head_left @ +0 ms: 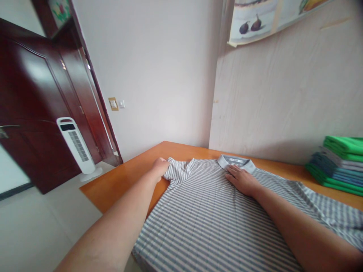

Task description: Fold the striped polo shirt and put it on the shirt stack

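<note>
A grey-and-white striped polo shirt (210, 211) lies spread over the table, its grey collar (248, 166) toward the wall. My left hand (161, 166) grips the end of the shirt's left-side sleeve (179, 170), fingers closed on the cloth and partly hidden. Just below the collar, my right hand (241, 179) rests flat on the shirt's chest with its fingers stretched out. The sleeve on the right (334, 206) lies out toward the right edge of the view, a little creased. The shirt's lower part runs out of view at the bottom.
An orange-brown wooden table (127, 185) stands against the wall. On its right sits a stack of folded clothes (340, 166), green, grey and blue. A white tower fan (78, 147) stands on the floor by the dark red door (28, 98). A fruit picture (258, 22) hangs above.
</note>
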`<state>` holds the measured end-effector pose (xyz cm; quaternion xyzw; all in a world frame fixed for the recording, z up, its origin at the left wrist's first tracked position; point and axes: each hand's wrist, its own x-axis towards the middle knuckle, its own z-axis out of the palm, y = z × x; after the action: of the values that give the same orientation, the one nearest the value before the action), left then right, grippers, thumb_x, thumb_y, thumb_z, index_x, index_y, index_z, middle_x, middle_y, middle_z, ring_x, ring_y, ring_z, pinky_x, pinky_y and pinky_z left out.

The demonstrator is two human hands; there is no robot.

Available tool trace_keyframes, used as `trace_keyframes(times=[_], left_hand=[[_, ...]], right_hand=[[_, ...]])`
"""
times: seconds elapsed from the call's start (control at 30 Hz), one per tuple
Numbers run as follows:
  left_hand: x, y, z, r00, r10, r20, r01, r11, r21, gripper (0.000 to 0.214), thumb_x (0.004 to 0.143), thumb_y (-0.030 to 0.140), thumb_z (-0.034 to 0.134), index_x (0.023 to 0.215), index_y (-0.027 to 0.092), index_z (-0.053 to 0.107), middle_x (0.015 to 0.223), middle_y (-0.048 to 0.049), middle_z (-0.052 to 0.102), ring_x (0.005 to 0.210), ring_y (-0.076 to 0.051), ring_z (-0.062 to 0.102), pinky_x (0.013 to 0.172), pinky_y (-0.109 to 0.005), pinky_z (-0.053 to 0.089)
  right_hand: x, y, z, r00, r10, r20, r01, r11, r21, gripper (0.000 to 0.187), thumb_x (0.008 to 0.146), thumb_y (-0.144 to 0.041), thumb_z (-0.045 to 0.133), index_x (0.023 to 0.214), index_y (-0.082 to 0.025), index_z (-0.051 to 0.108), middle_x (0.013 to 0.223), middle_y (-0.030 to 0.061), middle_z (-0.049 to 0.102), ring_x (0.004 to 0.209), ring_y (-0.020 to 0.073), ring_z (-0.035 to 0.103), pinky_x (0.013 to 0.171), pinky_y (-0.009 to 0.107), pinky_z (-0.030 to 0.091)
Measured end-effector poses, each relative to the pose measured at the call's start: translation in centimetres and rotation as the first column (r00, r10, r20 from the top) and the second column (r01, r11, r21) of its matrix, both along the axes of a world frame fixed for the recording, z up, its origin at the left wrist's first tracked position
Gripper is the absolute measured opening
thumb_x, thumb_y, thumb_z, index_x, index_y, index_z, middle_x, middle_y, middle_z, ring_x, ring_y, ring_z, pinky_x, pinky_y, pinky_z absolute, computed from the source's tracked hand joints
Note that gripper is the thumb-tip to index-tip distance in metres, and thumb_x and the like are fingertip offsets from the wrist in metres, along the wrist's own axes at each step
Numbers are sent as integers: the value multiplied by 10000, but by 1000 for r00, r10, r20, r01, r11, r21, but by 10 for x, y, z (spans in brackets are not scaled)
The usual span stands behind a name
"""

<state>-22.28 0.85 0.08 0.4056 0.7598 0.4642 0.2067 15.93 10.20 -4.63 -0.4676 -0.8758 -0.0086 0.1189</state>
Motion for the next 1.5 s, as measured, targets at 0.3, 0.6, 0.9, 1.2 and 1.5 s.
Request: trace_keyframes(times=[0.3, 0.6, 0.9, 1.2, 1.5], left_hand=[[0, 3, 11, 966, 120, 230, -156, 977, 147, 337, 652, 103, 670, 979, 151, 605, 844, -62, 680, 753, -190, 676, 592, -249, 499], [14, -5, 29, 966, 51, 253, -115, 962, 246, 465, 695, 41, 632, 1145, 153, 612, 1022, -103, 703, 876, -208, 694, 732, -290, 543], [88, -13, 44, 917, -359, -175, 400, 842, 363, 396, 792, 73, 626, 1159, 218, 634, 1115, -46, 699, 1018, -174, 642, 918, -297, 479], [111, -35, 48, 916, -394, 74, 375, 908, 185, 267, 894, 272, 551, 1128, 155, 603, 970, -89, 711, 735, -133, 647, 619, -215, 468], [76, -27, 10, 911, -376, -167, 398, 909, 121, 161, 846, 213, 546, 946, 178, 668, 898, -35, 720, 814, -153, 656, 722, -231, 492]], right_hand=[[-2, -2, 3, 1000, -13, 2, 13, 1000, -25, 638, 990, -553, 265, 1456, -162, 459, 1555, 122, 375, 1452, 290, 288, 1172, 467, 239], [-3, -4, 6, 1000, -24, 16, 25, 999, -37, 651, 989, -552, 250, 1475, -157, 426, 1571, 118, 344, 1461, 290, 266, 1162, 498, 248], [-3, -6, 9, 1000, -6, -2, 6, 999, -50, 650, 992, -548, 251, 1468, -146, 436, 1572, 138, 334, 1458, 301, 269, 1161, 505, 243], [-4, -4, 8, 1000, -10, -1, 10, 999, -38, 630, 992, -539, 262, 1463, -163, 444, 1560, 127, 364, 1456, 301, 274, 1160, 502, 245], [-2, -3, 7, 1000, 6, -5, -6, 999, -35, 632, 996, -534, 254, 1458, -152, 454, 1556, 134, 368, 1454, 307, 277, 1158, 503, 254]])
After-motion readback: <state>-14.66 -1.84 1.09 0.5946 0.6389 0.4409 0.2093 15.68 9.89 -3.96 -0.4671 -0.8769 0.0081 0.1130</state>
